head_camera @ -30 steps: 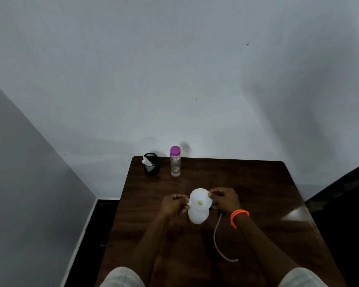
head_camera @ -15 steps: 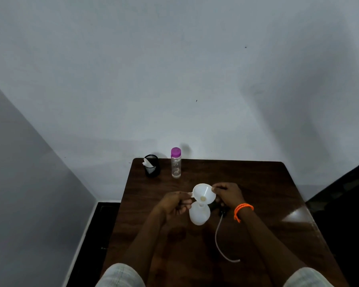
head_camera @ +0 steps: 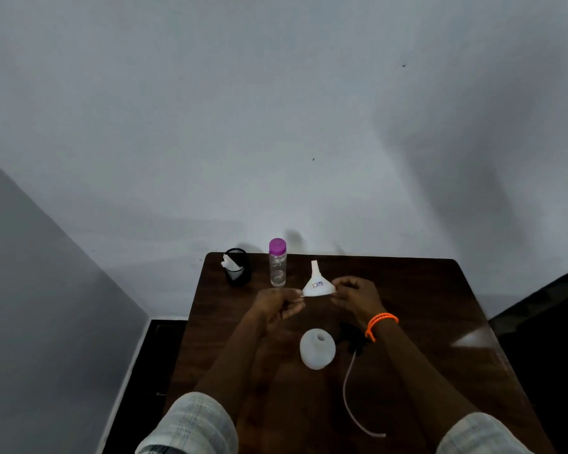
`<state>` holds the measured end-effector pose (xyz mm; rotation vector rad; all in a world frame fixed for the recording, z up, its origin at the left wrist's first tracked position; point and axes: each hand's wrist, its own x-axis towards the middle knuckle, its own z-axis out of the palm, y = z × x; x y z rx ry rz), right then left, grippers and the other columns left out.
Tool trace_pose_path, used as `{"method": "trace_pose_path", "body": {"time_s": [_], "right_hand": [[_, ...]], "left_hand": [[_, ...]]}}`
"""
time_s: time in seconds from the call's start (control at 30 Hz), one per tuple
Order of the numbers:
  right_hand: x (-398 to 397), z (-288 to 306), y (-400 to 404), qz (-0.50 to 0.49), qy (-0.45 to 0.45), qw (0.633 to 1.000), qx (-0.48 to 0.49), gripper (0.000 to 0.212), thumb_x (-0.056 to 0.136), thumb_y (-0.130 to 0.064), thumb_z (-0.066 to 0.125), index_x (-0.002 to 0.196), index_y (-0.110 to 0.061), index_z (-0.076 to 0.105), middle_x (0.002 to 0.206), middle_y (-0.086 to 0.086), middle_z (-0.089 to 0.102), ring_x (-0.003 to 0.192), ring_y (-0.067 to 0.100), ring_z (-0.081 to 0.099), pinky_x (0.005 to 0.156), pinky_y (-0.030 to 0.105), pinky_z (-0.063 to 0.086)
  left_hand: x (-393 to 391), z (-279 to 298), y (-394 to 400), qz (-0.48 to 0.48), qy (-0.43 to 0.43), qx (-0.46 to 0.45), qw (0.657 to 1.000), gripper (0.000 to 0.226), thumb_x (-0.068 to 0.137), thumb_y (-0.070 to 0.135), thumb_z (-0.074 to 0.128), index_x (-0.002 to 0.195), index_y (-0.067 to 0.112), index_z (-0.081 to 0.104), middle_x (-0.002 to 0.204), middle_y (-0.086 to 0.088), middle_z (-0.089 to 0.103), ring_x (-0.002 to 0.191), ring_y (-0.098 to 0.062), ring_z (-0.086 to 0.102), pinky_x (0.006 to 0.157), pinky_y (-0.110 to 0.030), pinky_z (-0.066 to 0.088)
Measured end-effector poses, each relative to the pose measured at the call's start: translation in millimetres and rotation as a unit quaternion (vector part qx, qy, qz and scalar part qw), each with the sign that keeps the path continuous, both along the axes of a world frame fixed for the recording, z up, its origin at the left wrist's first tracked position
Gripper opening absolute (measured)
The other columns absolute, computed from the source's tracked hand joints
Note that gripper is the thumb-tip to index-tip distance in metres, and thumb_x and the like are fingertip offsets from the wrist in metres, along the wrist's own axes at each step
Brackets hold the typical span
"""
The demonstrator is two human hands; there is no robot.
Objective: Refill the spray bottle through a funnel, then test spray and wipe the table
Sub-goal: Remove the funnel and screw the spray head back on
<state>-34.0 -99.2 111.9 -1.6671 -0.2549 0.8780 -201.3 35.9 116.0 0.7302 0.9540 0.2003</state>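
Both hands holding white funnel point(head_camera: 318, 284) above table point(head_camera: 423, 299), spout pointing up and away. Left hand point(head_camera: 277, 305) pinching its tab, right hand point(head_camera: 354, 295) gripping rim. Open white spray bottle point(head_camera: 317, 348) standing on table below, apart from funnel. Black spray head with tube point(head_camera: 354, 343) lying beside bottle.
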Motion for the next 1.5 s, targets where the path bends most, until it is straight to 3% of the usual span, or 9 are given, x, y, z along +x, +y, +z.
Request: {"method": "trace_pose_path", "body": {"time_s": [0.23,0.37,0.47,0.6,0.7,0.97,1.1,1.2,1.5], "right_hand": [[29,-64,32,0.034,-0.03,0.999,-0.023,0.017,0.078,-0.008,0.082,0.093,-0.009,0.074,0.101,0.014,0.074,0.099,0.03,0.072,0.086,0.046,0.06],[37,-103,48,0.068,-0.125,0.988,-0.062,0.044,0.061,-0.026,0.095,0.098,-0.018,0.072,0.102,0.002,0.074,0.093,0.017,0.072,0.081,0.037,0.061],[49,-129,61,0.072,-0.151,0.982,-0.085,0.047,0.062,-0.022,0.094,0.102,-0.018,0.07,0.106,0.0,0.072,0.097,0.017,0.07,0.084,0.033,0.06],[60,-148,72,0.085,-0.186,0.972,-0.112,0.05,0.066,-0.015,0.091,0.11,-0.018,0.068,0.111,-0.002,0.068,0.101,0.015,0.066,0.077,0.012,0.048],[66,-159,79,0.092,-0.203,0.966,-0.131,0.05,0.068,-0.014,0.089,0.114,-0.018,0.068,0.111,-0.004,0.067,0.099,0.012,0.064,0.072,0.005,0.043],[67,-166,83,0.102,-0.232,0.956,-0.149,0.049,0.073,-0.01,0.084,0.118,-0.015,0.067,0.116,0.001,0.068,0.102,0.014,0.061,0.077,0.007,0.042],[72,-161,64,0.112,-0.229,0.946,-0.2,0.053,0.08,-0.012,0.08,0.13,-0.012,0.061,0.131,0.009,0.064,0.122,0.025,0.058,0.099,0.029,0.044],[80,-156,35,0.129,-0.252,0.924,-0.257,0.052,0.085,-0.015,0.076,0.134,-0.009,0.059,0.138,0.013,0.06,0.129,0.029,0.054,0.109,0.034,0.038],[74,-134,-36,0.128,-0.213,0.908,-0.338,0.044,0.084,-0.05,0.071,0.113,-0.018,0.071,0.114,0.007,0.071,0.103,0.027,0.066,0.092,0.039,0.053]], "left_hand": [[35,-63,23,-0.002,0.066,0.062,0.996,0.013,0.087,-0.007,0.067,0.099,-0.008,0.071,0.097,-0.021,0.073,0.088,-0.027,0.072,0.071,-0.031,0.063],[59,-107,36,-0.044,0.126,0.154,0.979,0.008,0.085,-0.002,0.072,0.093,-0.001,0.073,0.095,-0.016,0.073,0.089,-0.027,0.073,0.077,-0.037,0.063],[77,-133,42,-0.076,0.16,0.228,0.957,0.008,0.087,0.004,0.072,0.095,0.006,0.073,0.089,-0.011,0.073,0.083,-0.024,0.073,0.078,-0.037,0.062],[90,-148,46,-0.123,0.192,0.313,0.922,0.014,0.092,0.012,0.068,0.105,0.014,0.072,0.082,-0.004,0.071,0.07,-0.015,0.068,0.062,-0.022,0.056],[96,-160,51,-0.15,0.207,0.375,0.891,0.019,0.09,0.014,0.068,0.108,0.017,0.074,0.086,-0.006,0.075,0.075,-0.019,0.071,0.072,-0.031,0.061],[100,-164,54,-0.163,0.229,0.336,0.899,0.013,0.089,0.011,0.068,0.1,0.017,0.071,0.077,-0.005,0.07,0.064,-0.016,0.066,0.064,-0.028,0.059],[90,-157,50,-0.149,0.242,0.261,0.922,0.008,0.092,0.011,0.066,0.094,0.019,0.068,0.082,-0.007,0.07,0.072,-0.019,0.068,0.075,-0.037,0.062],[77,-146,44,-0.153,0.241,0.227,0.931,0.011,0.093,0.011,0.065,0.094,0.021,0.066,0.093,-0.009,0.072,0.088,-0.024,0.072,0.08,-0.037,0.062],[9,-138,3,-0.18,0.188,0.192,0.946,0.026,0.091,0.004,0.062,0.115,0.011,0.069,0.104,-0.014,0.072,0.083,-0.018,0.066,0.069,-0.028,0.055]]}}
